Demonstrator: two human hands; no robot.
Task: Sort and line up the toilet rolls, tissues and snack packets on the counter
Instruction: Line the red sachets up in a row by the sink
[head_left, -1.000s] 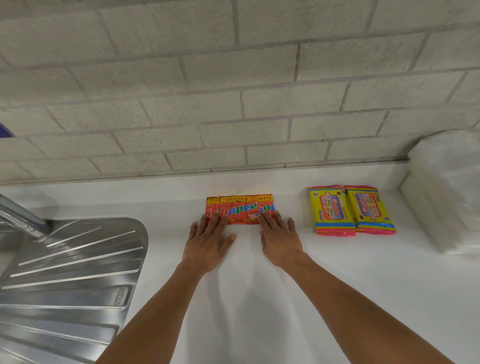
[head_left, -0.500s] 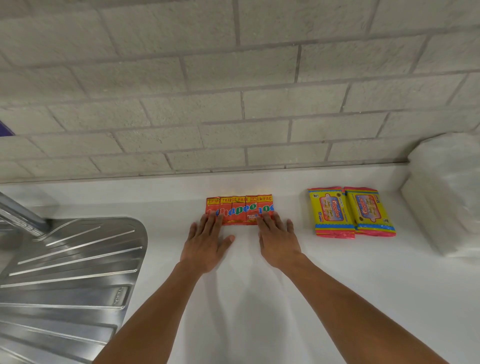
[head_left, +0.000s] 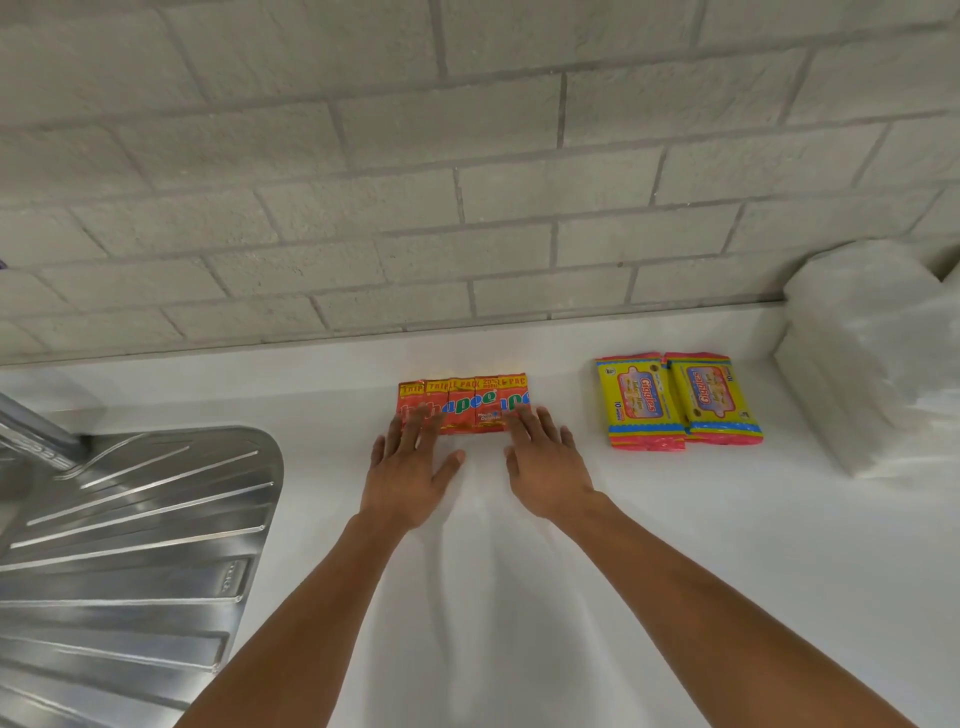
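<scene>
Several red-orange snack packets (head_left: 470, 408) lie side by side in a row on the white counter (head_left: 519, 597), near the back wall. My left hand (head_left: 410, 467) lies flat with straight fingers touching the row's left end. At the row's right end my right hand (head_left: 545, 467) lies flat too, its fingertips on the last packet. Two yellow tissue packs (head_left: 680, 400) with pink edges lie next to each other to the right. A stack of white plastic-wrapped packs (head_left: 872, 364) stands at the far right.
A steel sink drainboard (head_left: 130, 545) fills the left side, with part of a tap (head_left: 31, 431) above it. A grey brick wall (head_left: 467, 182) rises behind the counter.
Both hands have stayed flat against the snack packet row, shifting only slightly. The packets look the same.
</scene>
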